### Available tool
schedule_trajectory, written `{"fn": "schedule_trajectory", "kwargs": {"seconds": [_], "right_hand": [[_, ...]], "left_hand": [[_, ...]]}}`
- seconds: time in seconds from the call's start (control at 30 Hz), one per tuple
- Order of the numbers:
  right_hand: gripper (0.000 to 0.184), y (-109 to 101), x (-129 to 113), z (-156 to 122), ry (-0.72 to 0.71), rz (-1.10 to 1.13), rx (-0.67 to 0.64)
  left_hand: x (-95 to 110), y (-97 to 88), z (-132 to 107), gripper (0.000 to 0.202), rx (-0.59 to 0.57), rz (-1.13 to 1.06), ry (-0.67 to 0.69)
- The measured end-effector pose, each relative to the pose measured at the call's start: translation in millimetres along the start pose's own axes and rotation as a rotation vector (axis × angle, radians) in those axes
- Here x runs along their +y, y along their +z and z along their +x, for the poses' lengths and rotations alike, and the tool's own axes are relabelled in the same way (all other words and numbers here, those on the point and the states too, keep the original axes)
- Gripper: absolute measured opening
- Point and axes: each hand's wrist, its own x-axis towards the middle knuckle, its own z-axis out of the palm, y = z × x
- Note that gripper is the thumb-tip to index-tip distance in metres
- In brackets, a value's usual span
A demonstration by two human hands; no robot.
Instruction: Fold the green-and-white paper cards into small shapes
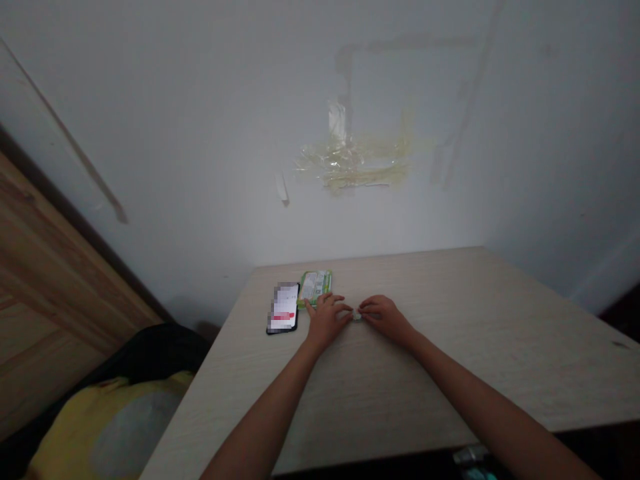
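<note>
Both hands meet over the middle of the table. Between their fingertips lies a small pale object (357,316), too small to name. My left hand (327,320) pinches its left side with thumb and forefinger, the other fingers raised and spread. From the right, my right hand (387,317) grips the other side, its fingers bunched together. Just behind the left hand is a green and white packet (316,285), partly covered by the fingers. A phone (284,308) with a lit screen lies to the left of that hand.
The pale wooden table (450,293) stands against a grey-white wall (200,133) with peeling tape (355,160). A yellow and grey plush-looking thing (115,427) sits low on the left, beside a wooden panel (45,253). Something shiny (473,457) shows below the table's front edge.
</note>
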Motion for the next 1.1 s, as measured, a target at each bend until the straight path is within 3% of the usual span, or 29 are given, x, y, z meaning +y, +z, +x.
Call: {"fn": "schedule_trajectory", "kwargs": {"seconds": [0.27, 0.43, 0.63, 0.93, 1.1], "right_hand": [[0.013, -1.1, -4.4, -0.8, -0.043, -0.069, 0.028], [0.014, -0.9, -6.9, -3.0, -0.046, -0.11, 0.007], [0.012, -1.7, -4.2, -4.1, -0.062, -0.114, -0.037], [0.011, -5.7, 1.7, -2.1, -0.102, -0.09, -0.119], [0.014, -6.3, 0.7, -3.3, -0.075, -0.097, -0.117]], "left_hand": [[2.6, 1.0, -0.2, 0.012, -0.018, -0.058, 0.087], [3.5, -3.0, -3.4, 0.014, 0.001, 0.002, 0.211], [5.8, -12.0, -8.1, 0.024, -0.053, 0.094, 0.355], [9.6, -23.5, -6.5, 0.03, -0.164, 0.133, 0.341], [10.5, -23.8, -6.8, 0.031, -0.147, 0.13, 0.305]]}}
